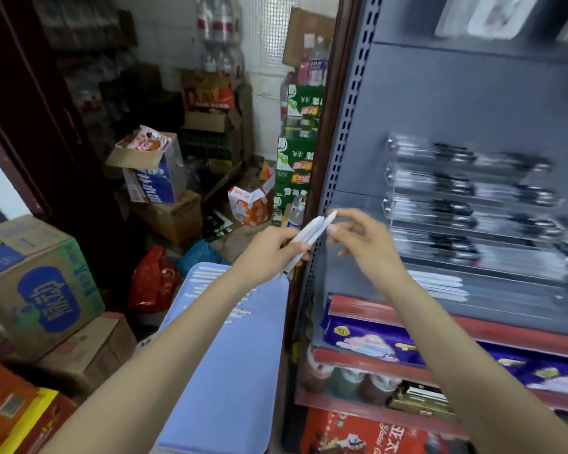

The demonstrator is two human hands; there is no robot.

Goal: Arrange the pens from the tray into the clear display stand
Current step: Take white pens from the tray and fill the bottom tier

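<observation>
Pens (310, 234), a few white ones, sit bunched in the left hand (269, 249), fingers wrapped round them just off the shelf's edge. Right hand (363, 237) pinches the tip of one, thumb and forefinger closed on it. More white pens lie on the blue tray (230, 371) below. Clear display stand (473, 208) is pretty blurry, but looks mostly filled with dark pens.
</observation>
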